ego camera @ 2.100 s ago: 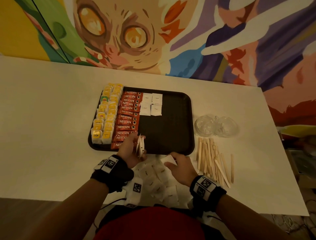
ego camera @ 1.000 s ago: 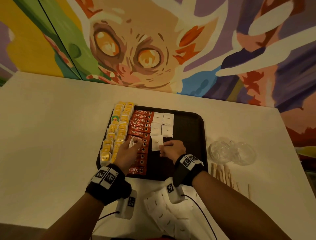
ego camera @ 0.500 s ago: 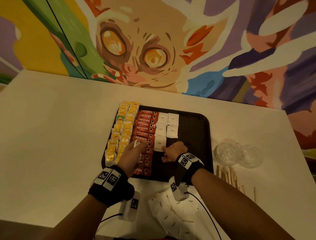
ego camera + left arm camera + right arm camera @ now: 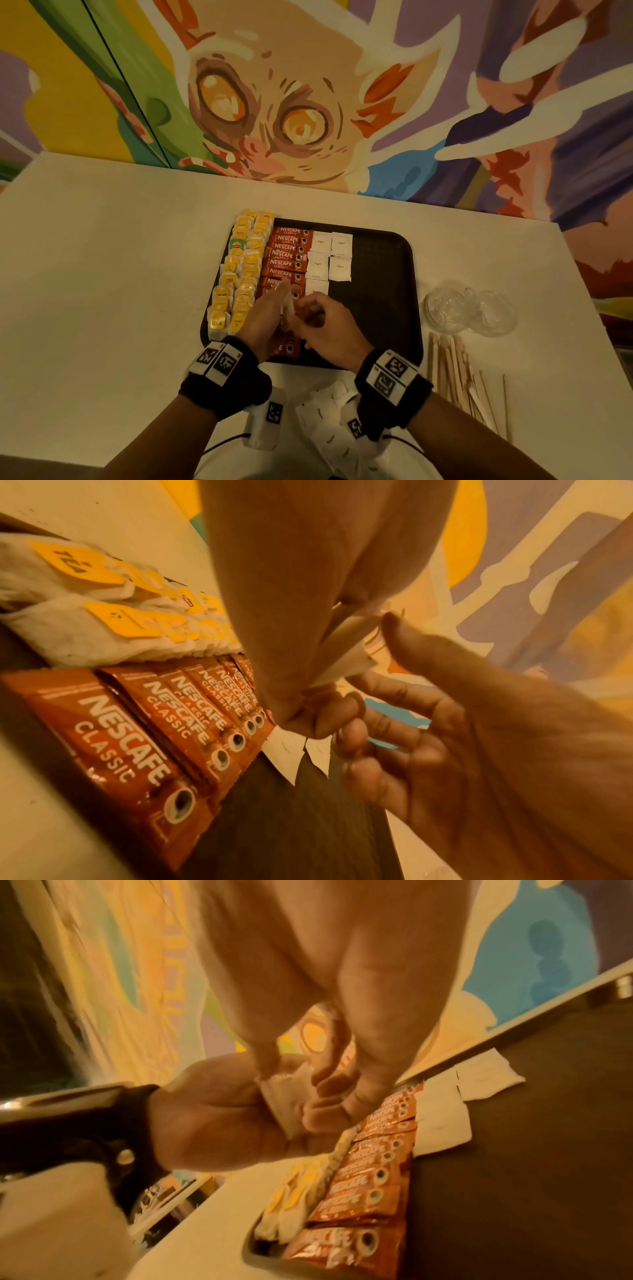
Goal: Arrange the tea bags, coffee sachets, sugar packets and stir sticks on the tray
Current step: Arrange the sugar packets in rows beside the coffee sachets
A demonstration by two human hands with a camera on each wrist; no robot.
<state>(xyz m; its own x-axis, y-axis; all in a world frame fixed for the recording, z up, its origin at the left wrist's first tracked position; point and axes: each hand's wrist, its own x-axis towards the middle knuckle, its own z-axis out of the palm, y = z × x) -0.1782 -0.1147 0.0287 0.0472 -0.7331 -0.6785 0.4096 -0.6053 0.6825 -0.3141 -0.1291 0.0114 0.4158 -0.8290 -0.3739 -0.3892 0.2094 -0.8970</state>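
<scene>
Over the tray's point(image 4: 376, 294) near edge, the left hand point(image 4: 263, 323) holds a small stack of white sugar packets point(image 4: 288, 310) upright between thumb and fingers. The right hand point(image 4: 327, 329), touching it, pinches a packet from that stack. Five sugar packets lie flat just beyond the hands, beside the coffee sachets point(image 4: 286, 255) and tea bags point(image 4: 241, 270) along the left edge.

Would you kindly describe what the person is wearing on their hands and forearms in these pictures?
Both forearms are bare, with no sleeves. Each wrist carries a black wrist band topped with white square tags printed in black block patterns. A small white camera unit with the same kind of tag hangs under each wrist, and a thin black cable trails from it. The left hand and right hand wear no gloves.
</scene>
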